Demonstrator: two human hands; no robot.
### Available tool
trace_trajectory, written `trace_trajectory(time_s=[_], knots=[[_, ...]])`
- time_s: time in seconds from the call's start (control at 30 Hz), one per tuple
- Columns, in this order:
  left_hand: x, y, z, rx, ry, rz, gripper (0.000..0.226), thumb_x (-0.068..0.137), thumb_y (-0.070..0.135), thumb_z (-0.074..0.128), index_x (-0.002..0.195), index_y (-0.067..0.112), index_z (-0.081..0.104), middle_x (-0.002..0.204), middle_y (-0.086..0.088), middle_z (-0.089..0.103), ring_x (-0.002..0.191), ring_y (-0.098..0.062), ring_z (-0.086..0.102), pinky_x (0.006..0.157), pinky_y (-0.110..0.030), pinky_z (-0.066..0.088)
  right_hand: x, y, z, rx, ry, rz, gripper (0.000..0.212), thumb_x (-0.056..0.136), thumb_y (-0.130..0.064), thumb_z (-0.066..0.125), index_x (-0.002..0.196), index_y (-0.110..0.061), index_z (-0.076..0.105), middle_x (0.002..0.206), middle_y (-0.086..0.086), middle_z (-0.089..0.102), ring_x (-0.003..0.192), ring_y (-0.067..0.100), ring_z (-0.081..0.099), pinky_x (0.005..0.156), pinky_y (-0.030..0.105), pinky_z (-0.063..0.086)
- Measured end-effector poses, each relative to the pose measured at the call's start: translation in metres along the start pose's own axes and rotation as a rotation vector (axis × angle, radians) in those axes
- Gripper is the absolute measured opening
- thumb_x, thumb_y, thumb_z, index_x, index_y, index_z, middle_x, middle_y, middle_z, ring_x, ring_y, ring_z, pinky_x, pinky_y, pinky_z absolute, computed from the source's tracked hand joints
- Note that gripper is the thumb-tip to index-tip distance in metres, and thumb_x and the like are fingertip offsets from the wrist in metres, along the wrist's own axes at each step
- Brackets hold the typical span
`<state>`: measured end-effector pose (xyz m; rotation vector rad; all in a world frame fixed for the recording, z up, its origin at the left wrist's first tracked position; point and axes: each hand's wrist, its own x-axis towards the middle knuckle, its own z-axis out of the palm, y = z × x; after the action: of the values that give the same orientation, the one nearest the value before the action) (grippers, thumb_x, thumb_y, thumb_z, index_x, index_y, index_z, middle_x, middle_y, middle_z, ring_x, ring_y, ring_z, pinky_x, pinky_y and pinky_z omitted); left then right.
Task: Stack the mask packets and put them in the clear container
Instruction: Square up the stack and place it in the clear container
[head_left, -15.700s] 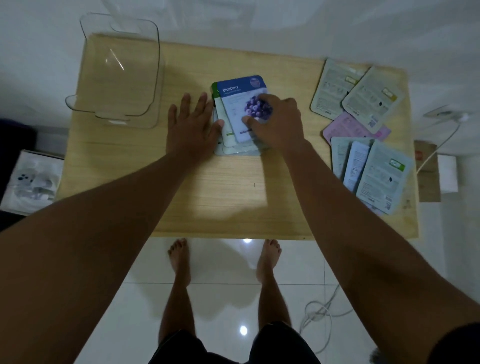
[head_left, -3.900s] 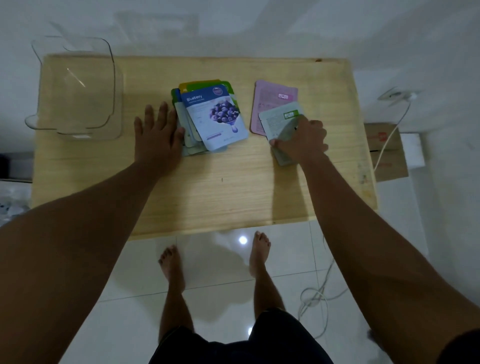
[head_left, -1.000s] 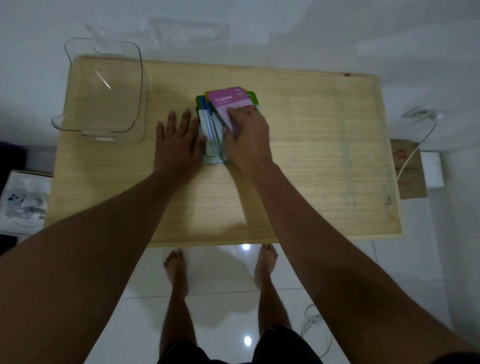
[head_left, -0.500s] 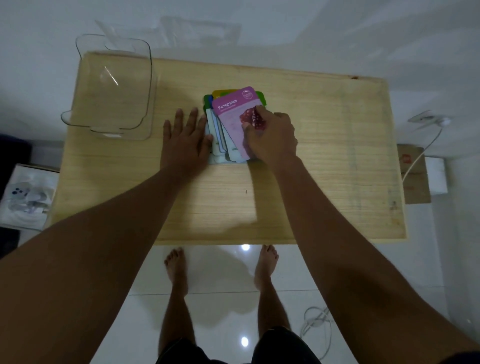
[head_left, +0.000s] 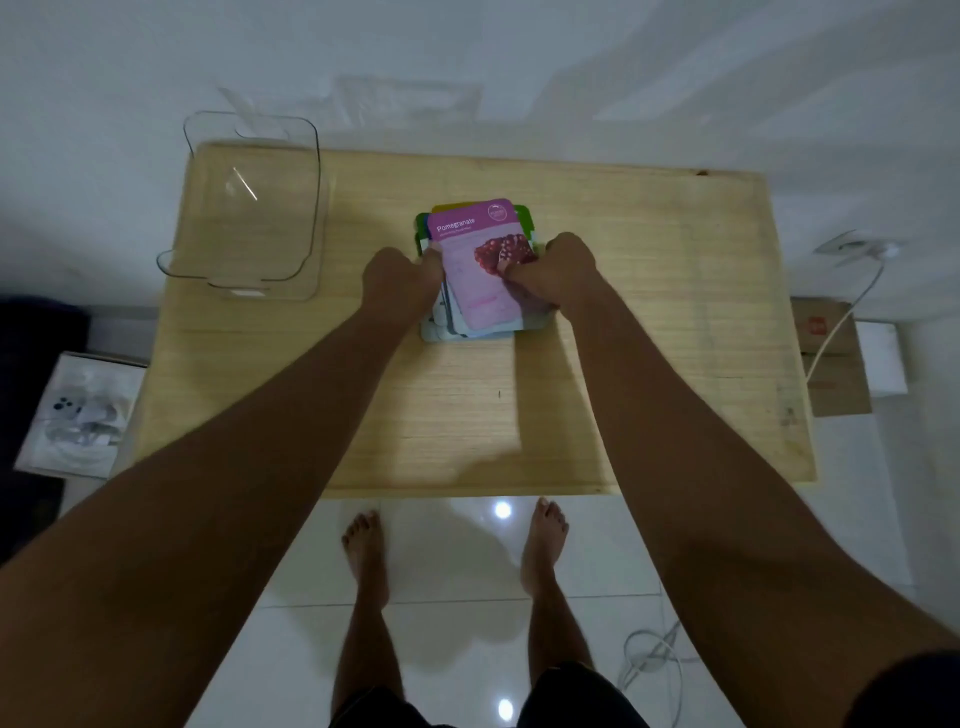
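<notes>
- Wooden worktop (head_left: 649, 322) — clear container (head_left: 249, 202) at its far-left corner.
- Left hand (head_left: 397, 283) and right hand (head_left: 558, 273) clamp the packet stack (head_left: 475, 270) — pink pomegranate packet on top.

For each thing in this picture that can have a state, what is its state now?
clear container: upright on the table, empty.
stack of mask packets: on the table, uneven, pomegranate packet on top.
left hand: closed on the stack's left side.
right hand: closed on the stack's right side, thumb on top.
</notes>
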<state>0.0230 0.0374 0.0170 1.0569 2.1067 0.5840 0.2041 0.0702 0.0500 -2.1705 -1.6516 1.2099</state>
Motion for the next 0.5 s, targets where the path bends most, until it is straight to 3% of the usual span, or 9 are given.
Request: trace_trajectory(time_s=[0.13, 0.23, 0.3, 0.4, 0.5], knots=[[0.01, 0.013, -0.008, -0.262, -0.195, -0.155, 0.042, 0.086, 0.039, 0.074, 0.093, -0.001, 0.063, 0.078, -0.018, 0.06, 0.059, -0.028, 0.062, 0.072, -0.045, 0.06, 0.002, -0.003, 0.002, 0.161, -0.032, 0.035, 0.047, 0.065, -0.041, 0.091, 0.077, -0.01, 0.056, 0.095, 0.009, 0.066, 0.086, 0.022, 0.066, 0.073, 0.034, 0.057], [0.013, 0.022, -0.016, -0.299, -0.335, -0.254, 0.025, 0.088, 0.021, 0.074, 0.089, 0.006, 0.055, 0.077, -0.013, 0.056, 0.056, -0.02, 0.052, 0.079, -0.05, 0.057, 0.001, -0.011, -0.004, 0.179, -0.091, 0.043, 0.044, 0.067, -0.03, 0.091, 0.075, -0.011, 0.052, 0.097, 0.008, 0.064, 0.086, 0.02, 0.063, 0.061, 0.025, 0.051], [0.011, 0.026, -0.018, -0.277, -0.389, -0.282, 0.021, 0.09, 0.017, 0.073, 0.085, 0.009, 0.054, 0.079, -0.011, 0.057, 0.063, -0.023, 0.057, 0.082, -0.051, 0.056, 0.003, -0.016, -0.007, 0.187, -0.152, 0.065, 0.041, 0.069, -0.024, 0.09, 0.085, -0.007, 0.056, 0.1, 0.01, 0.065, 0.085, 0.021, 0.063, 0.054, 0.025, 0.046], [0.017, 0.023, -0.017, -0.245, -0.464, -0.3, 0.015, 0.091, 0.016, 0.07, 0.088, 0.01, 0.056, 0.105, -0.017, 0.064, 0.093, -0.034, 0.064, 0.093, -0.056, 0.053, 0.005, -0.023, -0.008, 0.161, -0.225, 0.106, 0.047, 0.072, -0.021, 0.087, 0.108, -0.005, 0.06, 0.1, 0.01, 0.065, 0.071, 0.017, 0.059, 0.051, 0.025, 0.041], [0.019, 0.02, -0.017, -0.231, -0.501, -0.293, 0.01, 0.095, 0.014, 0.064, 0.093, 0.007, 0.057, 0.117, -0.023, 0.064, 0.106, -0.04, 0.064, 0.093, -0.058, 0.051, 0.007, -0.024, -0.006, 0.131, -0.259, 0.092, 0.05, 0.075, -0.02, 0.084, 0.116, -0.004, 0.062, 0.103, 0.01, 0.066, 0.076, 0.019, 0.061, 0.055, 0.025, 0.043]])
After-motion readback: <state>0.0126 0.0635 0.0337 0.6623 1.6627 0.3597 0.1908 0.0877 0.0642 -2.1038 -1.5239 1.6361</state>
